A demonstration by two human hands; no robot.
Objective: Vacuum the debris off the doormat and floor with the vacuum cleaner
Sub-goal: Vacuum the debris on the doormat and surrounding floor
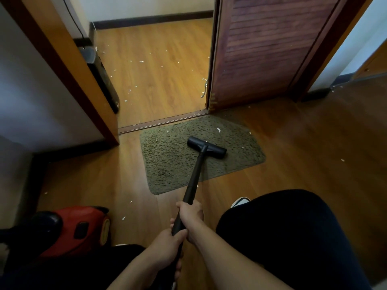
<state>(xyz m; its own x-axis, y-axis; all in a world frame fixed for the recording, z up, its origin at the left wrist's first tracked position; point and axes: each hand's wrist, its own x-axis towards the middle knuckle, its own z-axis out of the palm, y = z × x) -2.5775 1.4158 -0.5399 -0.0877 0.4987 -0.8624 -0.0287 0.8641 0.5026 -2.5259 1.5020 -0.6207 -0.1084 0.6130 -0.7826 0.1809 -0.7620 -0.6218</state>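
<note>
Plainly the doormat stage is in hand. The person stands over the olive-green shaggy doormat (167,164) with both hands on the long black vacuum wand (195,176). The right hand (191,213) is further down the tube and the left hand (167,241) nearer the body, each grip clenched round the wand. The wide black floor nozzle (206,146) sits on the middle of the mat, skewed a little to its edges. The red canister vacuum cleaner (73,229) rests on the wooden plank floor (303,153) at the person's left side.

White paper-like flecks (218,129) lie on the mat's far part, just beyond the nozzle. I'd judge the job less than half done. A wider scatter of debris (142,61) covers the floor past the dark wooden threshold strip (163,122), beside the reddish-brown louvred door (261,49), and a few bits lie on the near floor too. The next move, I'd say, calls for pushing the nozzle forward over those far flecks in straight, overlapping strokes. A light press should stop the mat bunching or sliding.
</note>
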